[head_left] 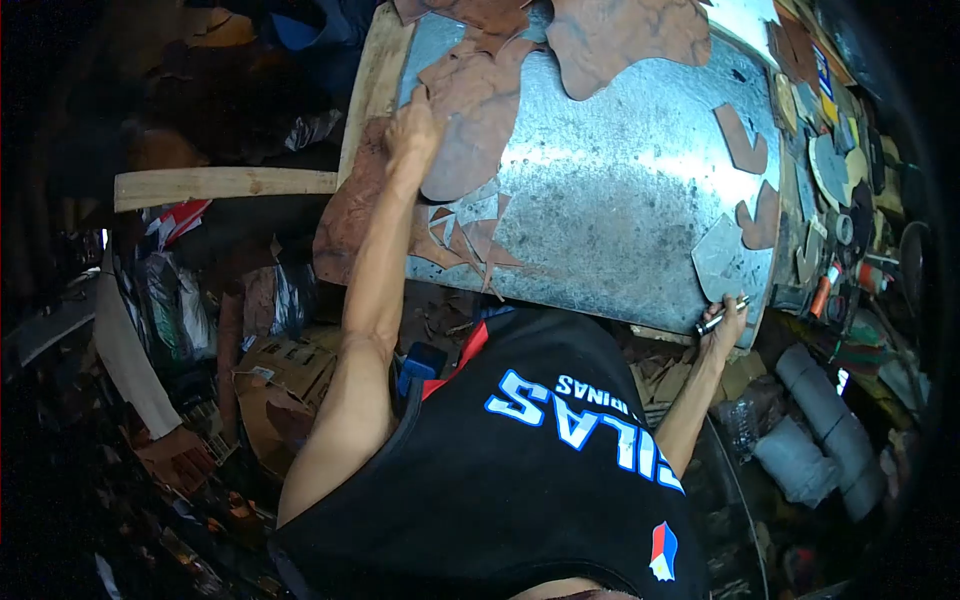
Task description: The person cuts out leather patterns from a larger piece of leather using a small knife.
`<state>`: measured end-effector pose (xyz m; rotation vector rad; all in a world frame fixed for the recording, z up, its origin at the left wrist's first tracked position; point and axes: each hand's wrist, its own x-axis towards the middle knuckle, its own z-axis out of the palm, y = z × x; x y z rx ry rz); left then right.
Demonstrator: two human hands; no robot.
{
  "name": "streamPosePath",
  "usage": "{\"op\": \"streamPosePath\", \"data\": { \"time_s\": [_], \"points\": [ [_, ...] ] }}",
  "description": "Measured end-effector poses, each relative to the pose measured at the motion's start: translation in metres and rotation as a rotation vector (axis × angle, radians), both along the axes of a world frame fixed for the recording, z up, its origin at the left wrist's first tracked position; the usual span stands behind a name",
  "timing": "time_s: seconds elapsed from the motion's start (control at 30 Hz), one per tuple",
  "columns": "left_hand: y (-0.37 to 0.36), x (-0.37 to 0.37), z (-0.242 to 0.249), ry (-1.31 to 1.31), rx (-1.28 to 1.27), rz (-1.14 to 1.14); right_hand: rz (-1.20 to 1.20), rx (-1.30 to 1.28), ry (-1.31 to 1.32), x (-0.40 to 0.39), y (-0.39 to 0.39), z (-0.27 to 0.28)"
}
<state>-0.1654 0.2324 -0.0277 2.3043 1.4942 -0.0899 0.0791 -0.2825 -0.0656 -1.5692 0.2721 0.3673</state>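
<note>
My left hand is closed at the left edge of a large brown leather piece, which lies on the metal-topped table. Its fingers seem curled on that edge, though their undersides are hidden. At the table's near right corner, my right hand is closed around a slim silver and black pen-like tool. Just above this hand lies a flat grey pattern piece. Two curved brown cutouts rest farther up the right side. Narrow leather scraps are scattered below the large piece.
More brown leather covers the table's far side. A wooden board juts out to the left. Tools, rolls and flat patterns crowd the right edge. Grey rolled material and cardboard lie lower down.
</note>
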Motion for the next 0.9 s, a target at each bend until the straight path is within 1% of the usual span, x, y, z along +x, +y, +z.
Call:
{"op": "streamPosePath", "data": {
  "time_s": [0.03,0.07,0.13,0.17,0.23,0.27,0.33,0.4,0.43,0.5,0.53,0.6,0.63,0.67,0.73,0.77,0.83,0.87,0.9],
  "points": [
    [0.003,-0.003,-0.007,-0.104,0.209,-0.09,-0.012,-0.002,0.0,-0.001,-0.001,0.001],
    [0.009,-0.007,-0.012,-0.105,0.207,-0.102,-0.006,0.013,0.008,-0.001,-0.001,0.001],
    [0.0,-0.002,0.022,-0.527,-0.595,0.017,-0.013,0.026,0.015,-0.002,0.001,0.002],
    [-0.009,-0.004,0.002,-0.739,-0.664,-0.084,-0.01,0.037,0.026,-0.003,0.002,0.003],
    [-0.074,0.008,0.032,-0.93,-1.021,-0.055,-0.043,0.063,0.054,-0.004,0.005,0.009],
    [-0.103,0.01,0.031,-0.861,-1.138,-0.037,-0.033,0.083,0.066,-0.005,0.005,0.011],
    [-0.167,0.018,0.008,-0.86,-1.272,-0.094,-0.03,0.081,0.072,-0.005,0.004,0.01],
    [-0.216,0.023,-0.024,-0.717,-1.296,-0.177,-0.023,0.069,0.089,-0.005,0.006,0.015],
    [-0.23,0.027,-0.023,-0.721,-1.323,-0.17,-0.018,0.081,0.097,-0.005,0.007,0.017],
    [-0.241,0.029,-0.015,-0.414,-1.292,-0.111,0.003,0.087,0.119,-0.003,0.005,0.02],
    [-0.238,0.03,-0.009,-0.411,-1.295,-0.091,0.017,0.1,0.114,-0.002,0.004,0.018],
    [-0.225,0.028,0.008,-0.248,-1.206,-0.187,0.049,0.118,0.131,-0.003,0.006,0.018],
    [-0.216,0.026,0.011,-0.171,-1.144,-0.196,0.049,0.111,0.13,-0.002,0.008,0.021],
    [-0.21,0.021,0.009,-0.166,-1.142,-0.176,0.047,0.103,0.128,-0.002,0.009,0.022],
    [-0.198,0.014,0.002,-0.38,-0.455,-0.345,0.057,0.114,0.143,-0.001,0.008,0.021],
    [-0.189,0.014,-0.001,-0.369,-0.458,-0.338,0.074,0.104,0.141,-0.001,0.009,0.023],
    [-0.163,0.025,-0.005,-0.345,-0.147,-0.397,0.089,0.095,0.148,-0.001,0.011,0.027],
    [-0.154,0.031,-0.013,-0.341,-0.148,-0.392,0.092,0.093,0.152,-0.002,0.01,0.025],
    [-0.145,0.037,-0.021,-0.416,0.033,-0.535,0.105,0.092,0.14,-0.002,0.008,0.023]
  ]
}}
